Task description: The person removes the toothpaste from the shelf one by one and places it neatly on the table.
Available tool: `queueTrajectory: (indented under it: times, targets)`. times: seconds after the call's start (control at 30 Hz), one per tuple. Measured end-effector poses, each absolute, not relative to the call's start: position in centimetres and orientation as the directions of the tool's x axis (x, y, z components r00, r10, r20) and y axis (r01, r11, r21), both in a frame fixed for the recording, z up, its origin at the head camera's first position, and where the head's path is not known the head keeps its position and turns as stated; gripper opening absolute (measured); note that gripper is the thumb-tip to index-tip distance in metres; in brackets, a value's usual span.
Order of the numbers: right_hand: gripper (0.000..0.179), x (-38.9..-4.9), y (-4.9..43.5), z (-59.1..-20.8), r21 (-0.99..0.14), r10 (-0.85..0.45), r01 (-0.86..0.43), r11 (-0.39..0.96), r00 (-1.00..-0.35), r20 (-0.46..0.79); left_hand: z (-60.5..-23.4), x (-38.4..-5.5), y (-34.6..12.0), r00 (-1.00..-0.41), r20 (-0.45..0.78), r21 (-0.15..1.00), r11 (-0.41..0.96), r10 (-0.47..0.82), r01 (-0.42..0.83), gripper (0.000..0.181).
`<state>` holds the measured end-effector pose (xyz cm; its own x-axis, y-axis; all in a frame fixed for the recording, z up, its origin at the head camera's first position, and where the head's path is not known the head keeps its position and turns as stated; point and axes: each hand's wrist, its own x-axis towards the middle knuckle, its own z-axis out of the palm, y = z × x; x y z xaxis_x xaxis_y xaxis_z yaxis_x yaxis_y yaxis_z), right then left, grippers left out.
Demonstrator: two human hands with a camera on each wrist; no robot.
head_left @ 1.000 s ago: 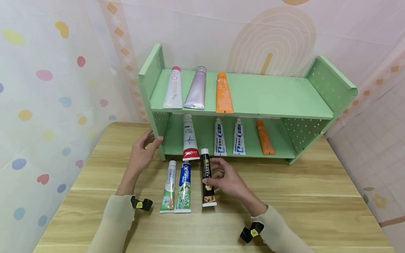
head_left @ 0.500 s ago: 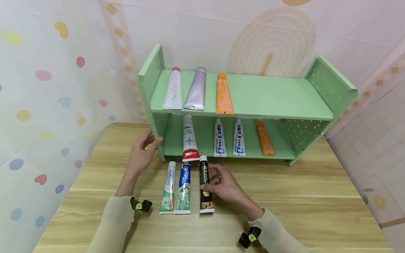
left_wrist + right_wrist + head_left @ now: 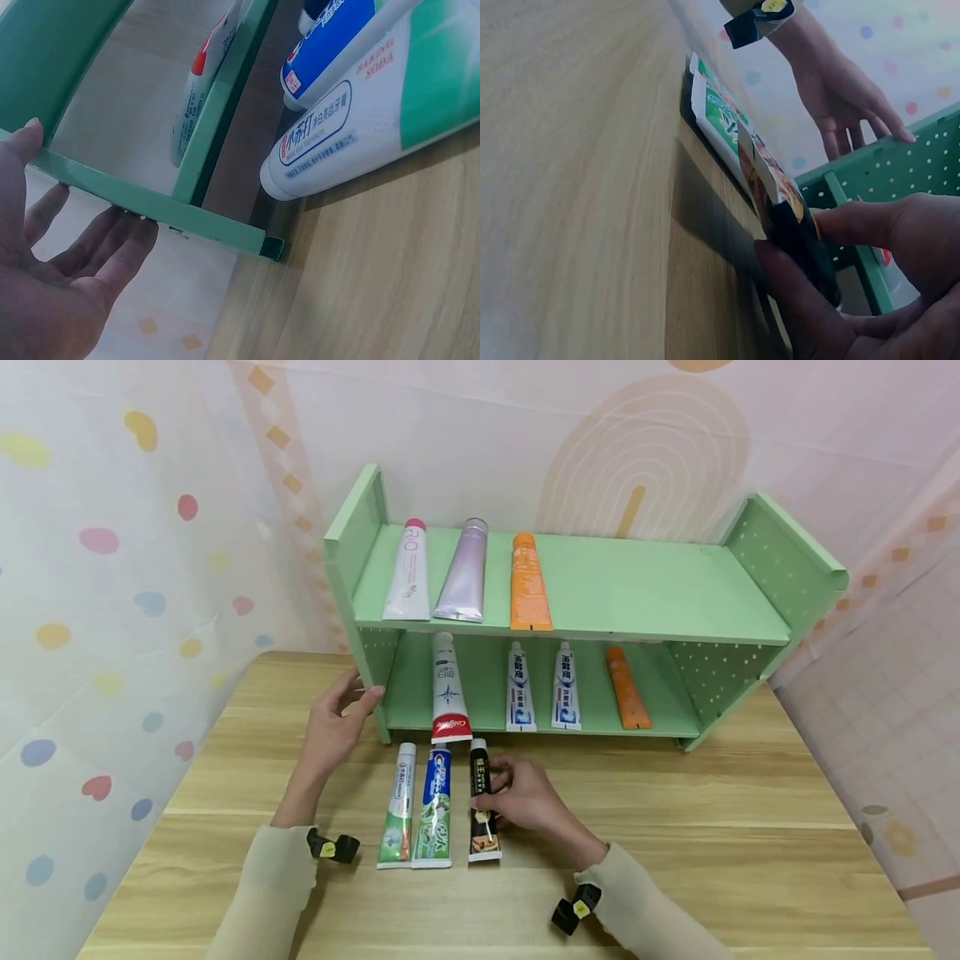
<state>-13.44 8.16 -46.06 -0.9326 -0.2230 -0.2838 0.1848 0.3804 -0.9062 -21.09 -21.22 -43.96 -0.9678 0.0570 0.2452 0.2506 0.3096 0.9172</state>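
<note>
My right hand (image 3: 528, 793) pinches a black toothpaste tube (image 3: 483, 835) between thumb and fingers. In the right wrist view, the tube (image 3: 799, 244) is tilted and its crimped end stands off the table above its shadow. Left of it, a blue-and-green toothpaste tube (image 3: 432, 810) and a white-and-green baking soda toothpaste tube (image 3: 397, 814) lie side by side on the table. My left hand (image 3: 335, 718) holds the left side panel of the green two-tier shelf (image 3: 652, 589). In the left wrist view, the thumb is on one face of the panel and the fingers on the other.
The upper tier bears a white tube (image 3: 408, 577), a lilac tube (image 3: 462, 577) and an orange tube (image 3: 529, 585). Below are a red-and-white Colgate tube (image 3: 450, 693) jutting past the front edge, two white-and-blue tubes (image 3: 519, 689) and another orange tube (image 3: 628, 689). A patterned cloth hangs behind.
My right hand has brought the black tube a little left and toward the front, closer to the blue-and-green tube. The left hand stays on the shelf panel.
</note>
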Motion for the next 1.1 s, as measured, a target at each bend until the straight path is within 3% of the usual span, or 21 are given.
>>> queueTrajectory:
  times: [0.4,1.1]
  targets:
    - [0.076,-13.5,6.6,-45.8,-0.876,-0.181,0.188,0.445,-0.939,-0.293,-43.9,-21.1,-21.4,-0.97,0.238,0.918,0.313,0.051,0.242,0.052]
    - [0.082,-13.0,6.7,-46.0,-0.848,-0.24,0.113,0.518,-0.932,-0.271,-44.0,-21.0,-21.3,-0.973,0.225,0.921,0.315,0.05,0.229,0.054]
